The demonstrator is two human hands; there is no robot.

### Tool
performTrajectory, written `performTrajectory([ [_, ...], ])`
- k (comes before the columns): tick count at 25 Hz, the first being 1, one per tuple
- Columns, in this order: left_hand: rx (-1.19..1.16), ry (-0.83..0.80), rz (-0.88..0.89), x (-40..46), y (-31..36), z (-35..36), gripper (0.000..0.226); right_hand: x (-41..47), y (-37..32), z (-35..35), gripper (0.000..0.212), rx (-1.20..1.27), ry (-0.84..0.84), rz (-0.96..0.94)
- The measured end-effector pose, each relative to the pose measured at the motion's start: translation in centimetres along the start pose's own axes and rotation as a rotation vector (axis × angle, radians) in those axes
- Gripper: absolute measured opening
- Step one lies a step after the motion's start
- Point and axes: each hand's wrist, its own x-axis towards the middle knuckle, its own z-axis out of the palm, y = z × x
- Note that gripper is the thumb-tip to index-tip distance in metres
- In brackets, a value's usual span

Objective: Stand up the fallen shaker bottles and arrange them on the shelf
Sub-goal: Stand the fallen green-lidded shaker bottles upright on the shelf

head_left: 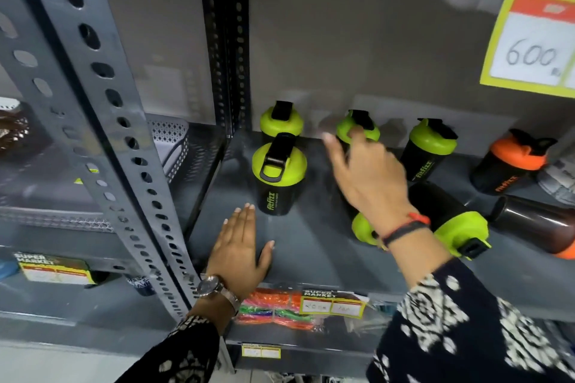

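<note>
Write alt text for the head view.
A person's right hand reaches toward upright green-lidded shaker bottles on a grey shelf, left hand flat on it; two green-lidded bottles lie fallen near the right wrist.

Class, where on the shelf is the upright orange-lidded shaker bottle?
The upright orange-lidded shaker stands far right on the shelf, right of the green-lidded shaker.

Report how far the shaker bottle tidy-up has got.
Done: four green-lidded bottles, including the front one, and an orange-lidded bottle stand upright. In hand: the right hand reaches toward the back row; the left hand rests flat on the shelf. Left: two green-lidded bottles and a brown bottle lie fallen.
</note>
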Motion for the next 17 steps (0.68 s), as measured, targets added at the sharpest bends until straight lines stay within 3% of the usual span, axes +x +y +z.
performTrajectory([
  [2,0.045,0.020,0.115,-0.8,2.1,0.4,0.062,-2.9,4.5,-1.4,0.044,-0.013,0.045,-0.024],
  [5,0.016,0.002,0.224,0.2,5.5,1.8,0.052,-6.5,9.7,-1.4,0.050,-0.023,-0.114,-0.073],
  [7,-0.032,-0.030,0.218,1.9,7.1,2.8,0.055,-8.1,11.3,-0.3,0.064,-0.071,-0.208,-0.130],
  [10,-0.002,-0.078,0.202,3.9,8.0,4.8,0.058,-9.5,12.3,1.6,0.071,-0.062,-0.193,-0.136],
  [17,-0.015,-0.099,0.118,4.1,7.6,6.4,0.057,-7.8,12.4,1.7,0.037,0.029,-0.101,-0.145],
])
